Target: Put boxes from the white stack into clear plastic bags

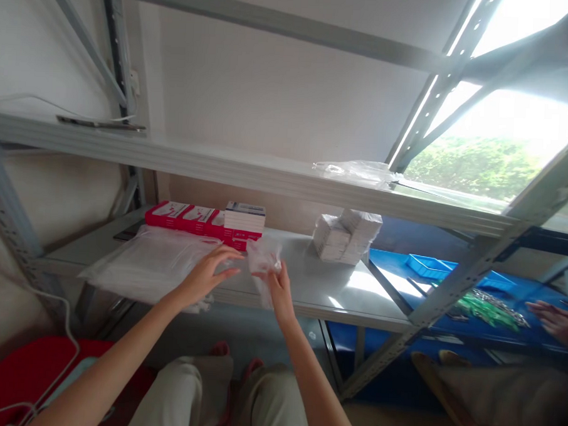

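My right hand grips a crumpled clear plastic bag above the front edge of the grey shelf. To its left, my left hand is held with fingers apart and nothing in them, close to the bag but not touching it. Beneath and beside that hand lies a stack of flat clear plastic bags. Just behind are red boxes in a row, with a small pile of white boxes on top at the right end.
Plastic-wrapped white boxes stand on the shelf's right. An upper shelf crosses above, carrying more clear plastic and a phone-like flat object. Beyond the right post, another person's hand is near green items and a blue tray.
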A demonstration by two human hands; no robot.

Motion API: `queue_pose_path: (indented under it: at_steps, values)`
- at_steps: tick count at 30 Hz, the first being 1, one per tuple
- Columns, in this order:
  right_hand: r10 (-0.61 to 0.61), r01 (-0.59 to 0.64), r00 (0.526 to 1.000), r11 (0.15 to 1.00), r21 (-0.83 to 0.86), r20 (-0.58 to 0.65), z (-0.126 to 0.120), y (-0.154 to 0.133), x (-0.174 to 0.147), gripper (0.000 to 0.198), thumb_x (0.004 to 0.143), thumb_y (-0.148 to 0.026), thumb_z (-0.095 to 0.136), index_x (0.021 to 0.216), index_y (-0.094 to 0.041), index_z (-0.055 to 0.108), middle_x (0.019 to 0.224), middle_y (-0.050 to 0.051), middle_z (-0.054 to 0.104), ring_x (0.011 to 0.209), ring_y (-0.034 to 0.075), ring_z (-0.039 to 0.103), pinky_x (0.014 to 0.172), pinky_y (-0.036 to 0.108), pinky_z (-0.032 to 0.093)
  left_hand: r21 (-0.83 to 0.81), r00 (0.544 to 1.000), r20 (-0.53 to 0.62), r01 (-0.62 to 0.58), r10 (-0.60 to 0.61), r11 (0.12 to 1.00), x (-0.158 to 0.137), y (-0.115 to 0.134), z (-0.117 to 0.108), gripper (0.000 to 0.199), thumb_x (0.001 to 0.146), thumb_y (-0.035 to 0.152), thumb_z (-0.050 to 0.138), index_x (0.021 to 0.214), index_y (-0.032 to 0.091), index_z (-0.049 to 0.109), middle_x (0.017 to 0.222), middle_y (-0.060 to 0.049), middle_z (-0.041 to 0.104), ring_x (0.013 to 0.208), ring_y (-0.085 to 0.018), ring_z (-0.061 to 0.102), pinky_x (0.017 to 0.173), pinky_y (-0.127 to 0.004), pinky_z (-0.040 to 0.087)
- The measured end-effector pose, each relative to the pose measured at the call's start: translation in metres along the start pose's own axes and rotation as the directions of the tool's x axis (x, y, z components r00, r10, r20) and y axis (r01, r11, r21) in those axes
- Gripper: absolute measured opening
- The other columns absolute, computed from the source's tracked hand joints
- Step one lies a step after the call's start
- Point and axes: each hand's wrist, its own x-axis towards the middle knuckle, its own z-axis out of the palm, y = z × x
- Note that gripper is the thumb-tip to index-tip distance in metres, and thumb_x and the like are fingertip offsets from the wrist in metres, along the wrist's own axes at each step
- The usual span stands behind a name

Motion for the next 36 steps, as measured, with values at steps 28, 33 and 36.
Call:
queue_pose_path:
  at_steps: [28, 33, 36]
  values:
    - [0.192, -0.165, 0.981, 0.906, 0.389, -0.031, -0.043, -0.054, -0.074, 0.044, 0.079, -0.051, 0.061, 0.115, -0.027, 0.066, 0.120, 0.006, 0.065, 0.111, 0.027, 0.060, 0.097, 0.043, 0.044, 0.049, 0.961, -0.250, 0.132, -0.116, 0.990, -0.010, 0.046, 0.023, 0.031, 0.086, 0.039, 0.051, 0.095, 0.021, 0.074, 0.089, -0.005, 0.075, 0.078, -0.022, 0.069, 0.072, -0.031, 0.053]
    - [0.235, -0.105, 0.925, 0.913, 0.394, -0.298, -0.071, -0.053, -0.068, 0.027, 0.073, -0.046, 0.065, 0.080, -0.021, 0.073, 0.099, 0.009, 0.072, 0.097, 0.026, 0.064, 0.087, 0.040, 0.048, 0.021, 0.942, -0.284, 0.194, -0.180, 0.981, -0.014, 0.033, 0.016, 0.041, 0.090, 0.042, 0.044, 0.114, 0.019, 0.067, 0.072, -0.004, 0.072, 0.066, -0.020, 0.065, 0.065, -0.029, 0.052]
    - [0.234, -0.070, 0.890, 0.918, 0.389, -0.391, -0.080, -0.051, -0.067, 0.025, 0.070, -0.043, 0.068, 0.075, -0.019, 0.072, 0.095, 0.008, 0.072, 0.091, 0.023, 0.065, 0.088, 0.039, 0.047, -0.040, 0.930, -0.292, 0.223, -0.225, 0.974, -0.017, 0.031, 0.016, 0.044, 0.090, 0.046, 0.042, 0.118, 0.020, 0.065, 0.080, -0.005, 0.072, 0.071, -0.020, 0.065, 0.066, -0.028, 0.052]
